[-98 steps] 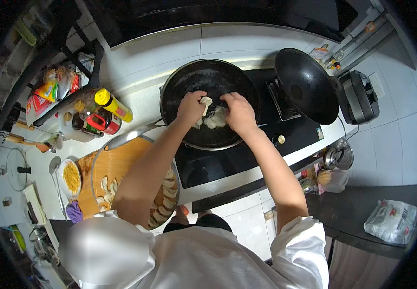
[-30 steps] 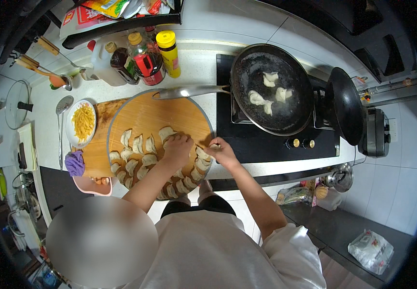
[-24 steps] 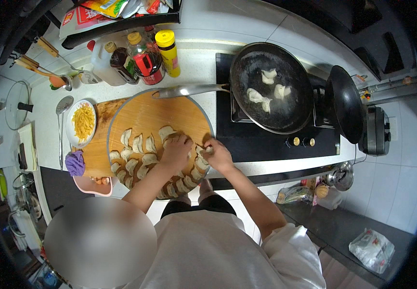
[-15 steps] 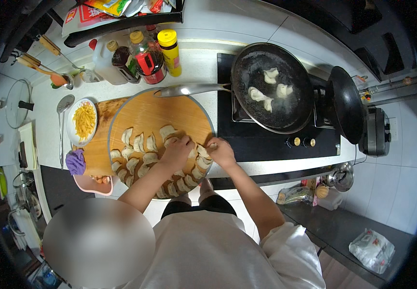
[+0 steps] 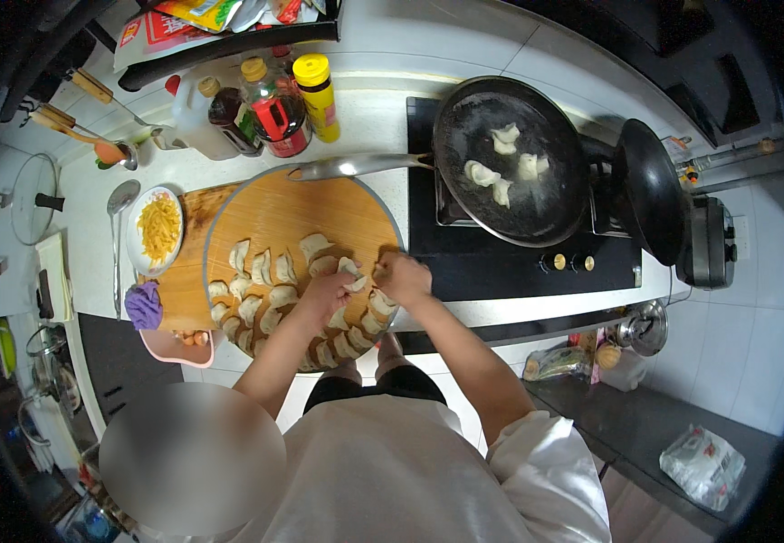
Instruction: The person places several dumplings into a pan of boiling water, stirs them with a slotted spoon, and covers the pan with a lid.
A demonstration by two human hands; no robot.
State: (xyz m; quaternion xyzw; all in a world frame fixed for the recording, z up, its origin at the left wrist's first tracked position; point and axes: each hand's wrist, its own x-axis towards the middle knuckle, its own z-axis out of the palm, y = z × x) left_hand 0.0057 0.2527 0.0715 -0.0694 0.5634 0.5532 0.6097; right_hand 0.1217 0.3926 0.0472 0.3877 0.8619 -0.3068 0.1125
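Many pale folded dumplings (image 5: 261, 267) lie in curved rows on a round wooden board (image 5: 320, 204) with a grey rim. Over the board's right part, my left hand (image 5: 321, 300) is closed on a dumpling (image 5: 352, 274), which shows between thumb and fingers. Close beside it, at the right rim, my right hand (image 5: 403, 279) has its fingers curled together; what they pinch, if anything, is hidden. Up and to the right, a black frying pan (image 5: 473, 118) on the stove holds several dumplings (image 5: 502, 138), apart from both hands.
The pan's metal handle (image 5: 356, 166) reaches over the board's far edge. A second black pan (image 5: 650, 195) leans at the stove's right. A plate of yellow shreds (image 5: 158, 231), a purple cloth (image 5: 144, 305) and a ladle (image 5: 119, 204) lie left. Bottles (image 5: 274, 109) stand behind.
My left hand has drawn back a little toward me and a dumpling now shows in it. My right hand has shifted slightly left, its fingers curling inward, closer to the left hand.
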